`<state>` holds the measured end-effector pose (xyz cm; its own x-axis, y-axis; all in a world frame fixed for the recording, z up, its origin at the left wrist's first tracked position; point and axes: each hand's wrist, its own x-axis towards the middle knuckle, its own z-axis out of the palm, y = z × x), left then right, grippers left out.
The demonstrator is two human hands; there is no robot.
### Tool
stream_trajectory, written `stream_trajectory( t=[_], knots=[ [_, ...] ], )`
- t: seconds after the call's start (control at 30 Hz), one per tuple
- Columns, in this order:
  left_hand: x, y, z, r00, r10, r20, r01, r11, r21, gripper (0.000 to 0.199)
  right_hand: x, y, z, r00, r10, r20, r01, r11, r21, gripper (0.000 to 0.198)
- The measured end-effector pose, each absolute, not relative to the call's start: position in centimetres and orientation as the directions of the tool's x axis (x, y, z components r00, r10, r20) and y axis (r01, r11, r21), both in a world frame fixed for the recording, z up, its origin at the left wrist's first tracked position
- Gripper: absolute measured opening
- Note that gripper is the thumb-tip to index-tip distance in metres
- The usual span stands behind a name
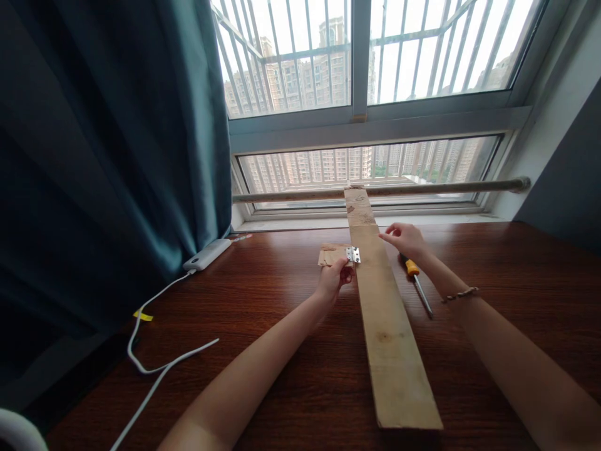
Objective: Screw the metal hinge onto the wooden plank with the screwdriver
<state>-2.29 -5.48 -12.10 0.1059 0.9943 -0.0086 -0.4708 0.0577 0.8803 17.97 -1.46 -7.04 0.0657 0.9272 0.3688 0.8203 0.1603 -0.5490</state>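
Observation:
My left hand [334, 280] is closed, its thumb pressing at the lower edge of a small flat piece of wood [330, 255]. A silver metal hinge [353, 254] lies at that piece's right end and reaches over the left edge of a long wooden board [387, 326]. My right hand [404, 239] hovers by the board's right edge, thumb and forefinger pinched together; whatever they may hold is too small to make out. Below this hand a screwdriver [413, 269] with a yellow and black handle rests on the table, its shaft pointing toward me.
The dark brown wooden table [291, 388] runs up to a barred window. The board's far end leans near a horizontal pipe [436, 188]. A white power strip [207, 254] with a white cable [164, 366] lies at left beside a dark blue curtain [188, 138].

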Motion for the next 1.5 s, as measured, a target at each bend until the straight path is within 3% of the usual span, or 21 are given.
stream_trajectory(
  t=[0.07, 0.17, 0.43, 0.93, 1.17, 1.33, 1.5],
  knots=[
    [-2.3, -5.5, -12.1, 0.103, 0.995, -0.011, -0.478, 0.059, 0.877, 0.021, 15.9, -2.6, -6.1, -0.141, 0.922, 0.361, 0.640, 0.363, -0.677, 0.039],
    [-2.3, -5.5, -12.1, 0.111, 0.994, -0.001, -0.479, 0.055, 0.876, 0.020, 13.1, -4.1, -5.9, -0.300, 0.903, 0.309, 0.521, 0.426, -0.739, 0.038],
    [-2.3, -5.7, -11.9, 0.104, 0.995, 0.004, -0.462, 0.045, 0.885, 0.020, 11.5, -4.5, -8.0, -0.225, 0.912, 0.344, 0.575, 0.409, -0.708, 0.025],
    [-2.3, -5.7, -11.7, 0.132, 0.991, -0.011, -0.485, 0.075, 0.871, 0.022, 10.8, -5.0, -8.3, -0.093, 0.935, 0.343, 0.554, 0.335, -0.762, 0.026],
    [-2.4, -5.7, -11.4, 0.171, 0.983, -0.067, -0.507, 0.146, 0.850, 0.016, 10.7, -5.1, -8.3, -0.095, 0.933, 0.347, 0.431, 0.353, -0.830, 0.024],
    [-2.3, -5.7, -11.7, 0.140, 0.983, -0.120, -0.541, 0.178, 0.822, 0.009, 10.2, -5.1, -8.2, -0.092, 0.960, 0.266, 0.183, 0.279, -0.943, 0.027],
    [-2.2, -5.8, -11.4, 0.150, 0.984, -0.092, -0.585, 0.163, 0.795, 0.006, 10.2, -5.0, -8.1, -0.086, 0.962, 0.258, -0.006, 0.258, -0.966, 0.026]
  ],
)
